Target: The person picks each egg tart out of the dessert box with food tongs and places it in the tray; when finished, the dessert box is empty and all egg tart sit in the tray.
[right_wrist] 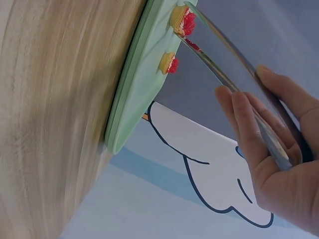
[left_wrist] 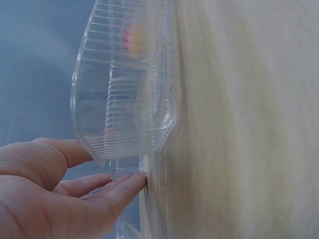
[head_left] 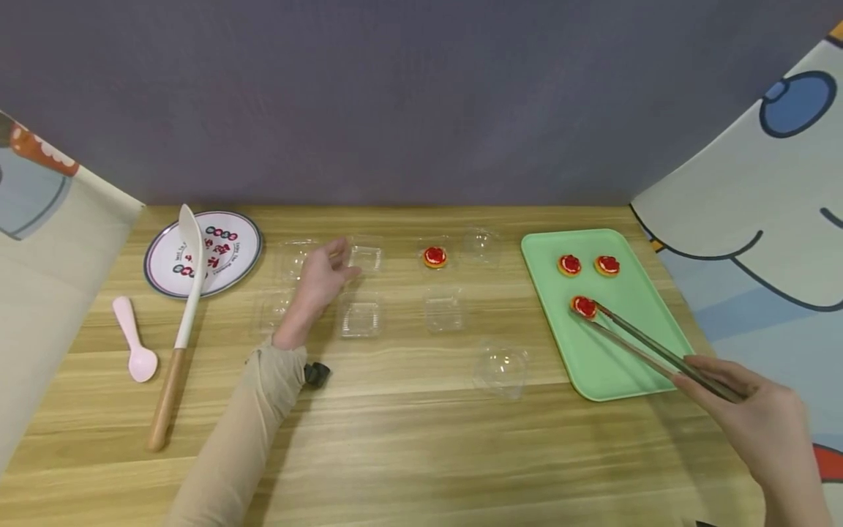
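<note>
My right hand [head_left: 767,413] grips metal tongs [head_left: 648,348] over the green tray [head_left: 626,366]. The tips stand about a small red-topped tart [head_left: 583,307]; whether they squeeze it, I cannot tell. Two similar tarts, a left one [head_left: 569,265] and a right one [head_left: 607,265], lie farther back on the tray. My left hand [head_left: 323,274] has its fingers extended beside a clear plastic box [head_left: 365,256]. In the left wrist view, thumb and fingers are at the near end of a ribbed clear box [left_wrist: 124,99]; firm contact is unclear.
Another tart [head_left: 435,257] sits in a clear box at the back. Several clear boxes stand mid-table, including a front one [head_left: 444,311], with a domed lid [head_left: 503,366] nearer me. At left are a patterned plate [head_left: 230,267], a long-handled spoon [head_left: 174,388] and a pink spoon [head_left: 141,362].
</note>
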A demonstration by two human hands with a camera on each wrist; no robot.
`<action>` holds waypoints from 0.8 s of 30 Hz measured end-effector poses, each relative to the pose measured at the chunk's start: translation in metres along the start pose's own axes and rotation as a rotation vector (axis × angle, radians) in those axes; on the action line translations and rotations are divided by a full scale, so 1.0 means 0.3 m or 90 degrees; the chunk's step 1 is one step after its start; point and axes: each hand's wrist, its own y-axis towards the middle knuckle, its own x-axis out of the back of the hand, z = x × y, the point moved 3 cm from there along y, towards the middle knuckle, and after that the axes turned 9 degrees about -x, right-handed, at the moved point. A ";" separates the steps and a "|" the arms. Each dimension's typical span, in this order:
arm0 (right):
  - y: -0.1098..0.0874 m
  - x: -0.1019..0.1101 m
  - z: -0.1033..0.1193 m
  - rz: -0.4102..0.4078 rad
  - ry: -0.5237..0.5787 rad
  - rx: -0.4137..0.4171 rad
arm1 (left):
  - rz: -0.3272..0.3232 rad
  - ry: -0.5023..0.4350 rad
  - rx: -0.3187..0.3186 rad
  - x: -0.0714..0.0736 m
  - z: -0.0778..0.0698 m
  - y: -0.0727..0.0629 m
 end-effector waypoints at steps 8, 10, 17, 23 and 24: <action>-0.005 0.007 -0.014 -0.008 -0.006 -0.032 | 0.002 0.010 0.000 0.002 -0.004 -0.007; -0.006 0.007 -0.016 -0.015 -0.006 -0.039 | 0.001 0.010 0.000 0.001 -0.003 -0.007; -0.006 0.011 -0.006 -0.012 0.017 -0.053 | -0.003 0.004 -0.004 -0.001 0.000 -0.003; 0.003 0.018 0.026 -0.009 0.009 -0.033 | -0.010 0.020 0.006 0.004 -0.006 -0.004; 0.007 0.018 0.034 -0.014 0.001 -0.024 | -0.013 0.030 0.005 0.006 -0.008 -0.004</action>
